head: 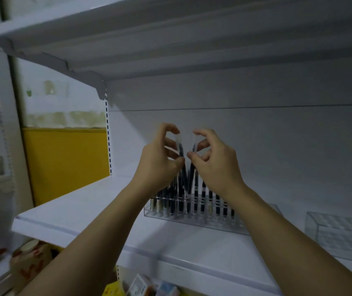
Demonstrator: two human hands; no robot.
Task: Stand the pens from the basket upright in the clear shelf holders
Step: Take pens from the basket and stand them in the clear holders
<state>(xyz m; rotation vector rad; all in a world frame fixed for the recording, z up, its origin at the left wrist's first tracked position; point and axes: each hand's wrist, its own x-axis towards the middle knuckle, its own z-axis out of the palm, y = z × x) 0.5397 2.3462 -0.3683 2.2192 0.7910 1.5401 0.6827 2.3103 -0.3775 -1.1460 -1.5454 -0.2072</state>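
While left hand (160, 161) and right hand (216, 162) each pinch a pen (180, 147), they partly screen the clear holder (194, 220) near another holder (341, 238).

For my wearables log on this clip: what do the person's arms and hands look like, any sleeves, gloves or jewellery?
Both forearms are bare to the frame edge; no sleeves in view. The left hand and right hand are ungloved. No watch, bracelet or ring shows on either, though the dim, blurred picture could hide something small.
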